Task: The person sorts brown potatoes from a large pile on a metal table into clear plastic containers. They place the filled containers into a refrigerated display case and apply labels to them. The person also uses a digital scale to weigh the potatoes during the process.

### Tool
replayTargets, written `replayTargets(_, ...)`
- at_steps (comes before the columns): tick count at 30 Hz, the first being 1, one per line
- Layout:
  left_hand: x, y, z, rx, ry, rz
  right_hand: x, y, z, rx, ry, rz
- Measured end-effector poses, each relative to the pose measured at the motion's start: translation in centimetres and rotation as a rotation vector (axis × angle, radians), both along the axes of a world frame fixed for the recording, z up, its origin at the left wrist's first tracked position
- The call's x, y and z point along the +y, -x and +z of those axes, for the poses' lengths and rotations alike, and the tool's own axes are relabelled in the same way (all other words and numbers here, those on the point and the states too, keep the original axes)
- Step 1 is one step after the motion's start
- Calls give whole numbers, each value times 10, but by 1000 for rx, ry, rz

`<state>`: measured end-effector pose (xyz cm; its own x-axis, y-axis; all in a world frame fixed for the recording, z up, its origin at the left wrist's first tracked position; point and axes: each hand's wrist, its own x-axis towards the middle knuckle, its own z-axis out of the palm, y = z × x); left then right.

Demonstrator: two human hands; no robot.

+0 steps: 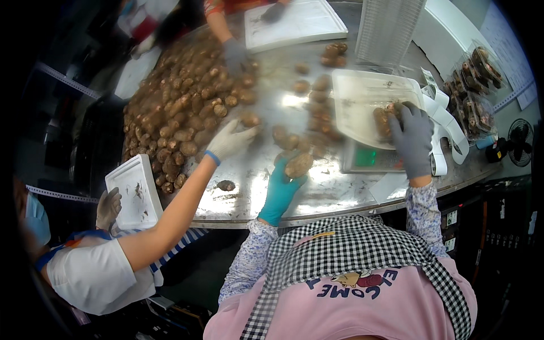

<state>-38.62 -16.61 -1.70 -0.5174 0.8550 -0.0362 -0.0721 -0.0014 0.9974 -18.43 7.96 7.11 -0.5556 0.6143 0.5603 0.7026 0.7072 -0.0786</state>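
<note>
My left hand [280, 194], in a teal glove, is closed around a brown taro [299, 166] just above the metal table. In a grey glove, my right hand [412, 139] reaches into a white tray [354, 85] and curls over taros [383, 122] at its right side. Beneath the tray is a weighing scale [362, 160] with a green lit display. Loose taros [320, 116] lie in a row between my left hand and the tray, slightly blurred.
A big heap of taros [181, 107] covers the table's left. A co-worker's white-gloved hand [232, 140] reaches in from the left; another co-worker's grey-gloved hand [235, 56] works at the far side. Label strip [450, 127], filled clear packs [476, 113] and stacked clear trays [388, 31] stand right.
</note>
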Motion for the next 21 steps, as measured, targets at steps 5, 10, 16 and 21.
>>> replayTargets(5,3,-19,2,180,42,60,-81,37,0,150,927,364)
replayTargets(10,-10,-43,-11,636,124,190,-108,56,-61,-16,1297,546)
replayTargets(16,-25,-48,-8,191,252,153,-117,58,-59,61,1554,541)
replayTargets(21,-28,-40,-5,-355,62,149,-124,61,-42,19,1638,489)
